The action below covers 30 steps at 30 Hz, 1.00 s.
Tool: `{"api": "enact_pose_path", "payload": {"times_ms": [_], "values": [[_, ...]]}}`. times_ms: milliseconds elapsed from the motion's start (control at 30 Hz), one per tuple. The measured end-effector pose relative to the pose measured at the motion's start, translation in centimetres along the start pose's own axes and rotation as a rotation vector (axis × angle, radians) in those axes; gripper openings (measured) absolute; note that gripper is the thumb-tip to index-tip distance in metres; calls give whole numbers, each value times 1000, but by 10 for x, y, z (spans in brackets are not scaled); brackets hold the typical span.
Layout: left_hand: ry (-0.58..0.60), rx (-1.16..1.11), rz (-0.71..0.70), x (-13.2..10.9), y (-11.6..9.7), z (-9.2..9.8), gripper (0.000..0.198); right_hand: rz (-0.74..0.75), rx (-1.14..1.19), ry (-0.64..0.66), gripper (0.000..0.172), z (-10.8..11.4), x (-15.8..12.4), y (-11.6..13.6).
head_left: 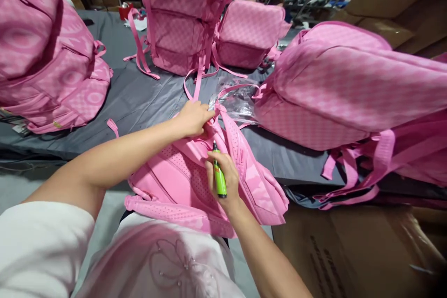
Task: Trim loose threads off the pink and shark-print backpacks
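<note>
Pink backpack (190, 172) sits at the table's (122, 93) near edge, up against the person's shirt (150, 247). Left hand (193, 118) clamped on its top. Right hand (225, 174) wrapped round green marker (219, 177), dark tip pointing away. Small checked bag (251, 25) stands farther back.

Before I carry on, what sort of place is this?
Probably a bag workshop or packing area: several similar pink bags crowd a gray-covered table, a cardboard box shows below its edge, and more goods sit on tables behind.
</note>
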<state>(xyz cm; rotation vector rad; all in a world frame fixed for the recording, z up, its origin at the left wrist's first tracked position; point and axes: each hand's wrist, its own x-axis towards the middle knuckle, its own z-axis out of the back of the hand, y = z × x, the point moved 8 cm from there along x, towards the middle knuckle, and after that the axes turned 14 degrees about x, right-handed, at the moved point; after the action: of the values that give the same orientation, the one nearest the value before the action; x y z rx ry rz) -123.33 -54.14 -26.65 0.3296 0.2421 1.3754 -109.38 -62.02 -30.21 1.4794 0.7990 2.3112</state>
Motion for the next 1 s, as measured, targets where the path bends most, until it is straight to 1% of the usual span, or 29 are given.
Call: {"api": "enact_pose_path", "payload": {"times_ms": [67, 167, 267, 333, 400, 500, 600, 633, 700, 733, 767, 800, 833, 900, 933, 1000], "values": [[-12, 0, -30, 2, -3, -2, 57, -21, 11, 23, 29, 4, -7, -3], [-105, 20, -101, -6, -11, 6, 80, -2, 20, 40, 36, 8, -11, -12], [-167, 53, -187, -16, -25, 12, 102, 32, 38, -5, 41, 10, -7, -14], [-168, 76, -188, -16, -31, 10, 116, 20, 68, -57, 40, 13, -5, -11], [-158, 92, -156, -12, -34, 4, 123, 10, 88, -66, 37, 12, -4, -5], [-118, 100, -113, -1, -34, -7, 125, 5, 79, 0, 31, 9, -5, 2], [-87, 110, -125, 4, -34, -13, 121, -24, 38, 83, 26, 9, -5, -5], [-87, 120, -130, 4, -34, -12, 120, -29, 10, 86, 25, 13, -2, -9], [-96, 142, -129, 1, -34, -8, 118, -51, -118, 38, 24, 28, 7, -19], [-100, 150, -125, -1, -34, -6, 117, -84, -214, 7, 26, 37, 13, -26], [-102, 154, -122, -3, -35, -4, 116, -136, -317, -4, 33, 44, 21, -34], [-101, 154, -118, -4, -35, -3, 114, -206, -405, 21, 41, 48, 28, -43], [-95, 150, -115, -5, -35, -2, 112, -292, -461, 87, 50, 48, 34, -53], [-75, 142, -106, -5, -36, -3, 108, -460, -508, 255, 64, 38, 43, -72], [-64, 141, -101, -4, -36, -5, 106, -515, -531, 324, 70, 30, 46, -78], [-49, 136, -85, -2, -36, -8, 104, -560, -634, 392, 78, 14, 52, -83]]}}
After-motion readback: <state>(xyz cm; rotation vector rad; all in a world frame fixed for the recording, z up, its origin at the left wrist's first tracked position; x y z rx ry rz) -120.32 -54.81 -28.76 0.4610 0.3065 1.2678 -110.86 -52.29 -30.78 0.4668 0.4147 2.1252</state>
